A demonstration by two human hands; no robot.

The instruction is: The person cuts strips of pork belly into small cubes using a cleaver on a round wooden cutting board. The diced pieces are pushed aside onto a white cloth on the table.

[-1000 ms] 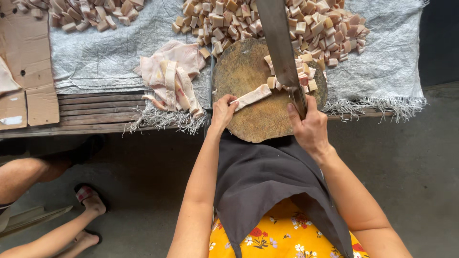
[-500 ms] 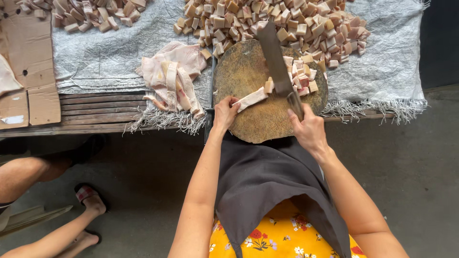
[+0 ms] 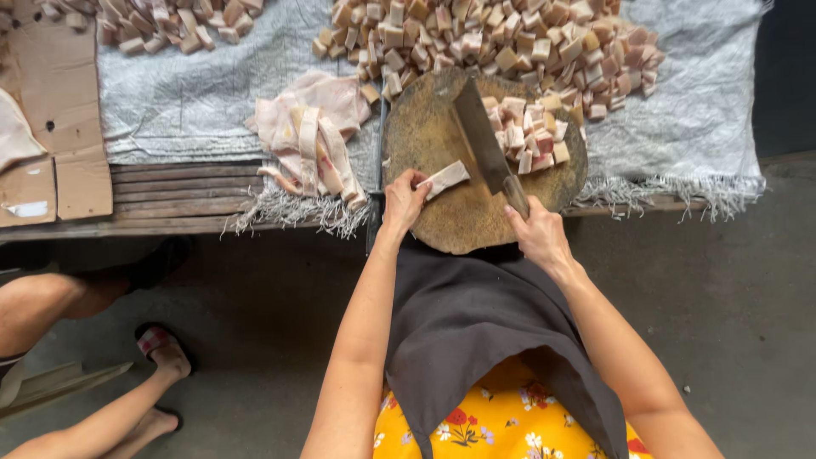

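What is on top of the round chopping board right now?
On the round chopping board lie a pale meat strip under the left hand, a heap of cut cubes, and the cleaver held by the right hand. Whatever lies beneath the blade is hidden.

Pale meat strip [image 3: 445,178] (cleaver [image 3: 482,136] beside) — flat on the round board [image 3: 442,217].

Cleaver handle [image 3: 517,197] mostly hidden in right hand [image 3: 537,238]. Cube pile [image 3: 501,38] cut off at top edge (also cardboard [image 3: 51,102], left edge).
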